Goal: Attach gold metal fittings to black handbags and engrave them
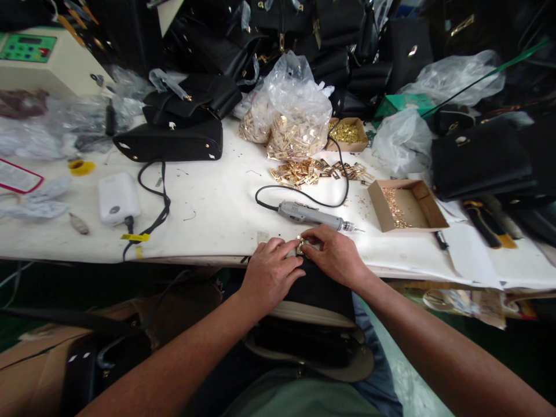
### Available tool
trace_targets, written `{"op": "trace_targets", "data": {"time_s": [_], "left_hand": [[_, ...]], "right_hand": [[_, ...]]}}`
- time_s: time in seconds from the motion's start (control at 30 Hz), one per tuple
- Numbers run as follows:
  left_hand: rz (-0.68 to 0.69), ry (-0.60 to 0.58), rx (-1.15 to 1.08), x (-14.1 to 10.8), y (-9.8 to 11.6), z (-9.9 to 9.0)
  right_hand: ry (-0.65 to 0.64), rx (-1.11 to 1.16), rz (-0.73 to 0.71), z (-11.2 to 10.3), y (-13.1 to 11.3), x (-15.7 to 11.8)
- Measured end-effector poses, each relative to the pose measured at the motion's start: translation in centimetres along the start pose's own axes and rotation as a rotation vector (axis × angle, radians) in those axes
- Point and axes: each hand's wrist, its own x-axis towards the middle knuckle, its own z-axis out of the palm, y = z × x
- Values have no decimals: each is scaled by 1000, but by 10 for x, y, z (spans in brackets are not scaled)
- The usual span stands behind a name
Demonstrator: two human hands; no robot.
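A black handbag [324, 285] lies on my lap, its mouth open toward me and its far end against the table edge. My right hand [334, 252] pinches a small gold-coloured metal clasp [300, 246] at the bag's far edge. From the other side, my left hand [271, 275] rests on the bag with fingers stretched out, a fingertip touching the clasp. Just beyond the hands, a grey electric screwdriver [310, 215] lies on the table, its bit pointing right. My fingers hide part of the clasp.
Loose gold fittings [304, 172] lie before a plastic bag of fittings [299, 116]. Small screws fill part of a cardboard box [410, 227] at right. A white power adapter [118, 198] and black cable [163, 214] sit at left. Black handbags [169, 139] crowd the back; pliers [482, 223] lie right.
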Motion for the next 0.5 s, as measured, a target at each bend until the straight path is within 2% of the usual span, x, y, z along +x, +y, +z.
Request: {"op": "trace_targets", "data": {"time_s": [0.33,0.5], "left_hand": [[-19,1,-26,0,-2,1],[-46,-11,-54,2,-2,1]], "right_hand": [[-15,-1,14,0,1,2],[-41,-6,-50,-4,3,1]]}}
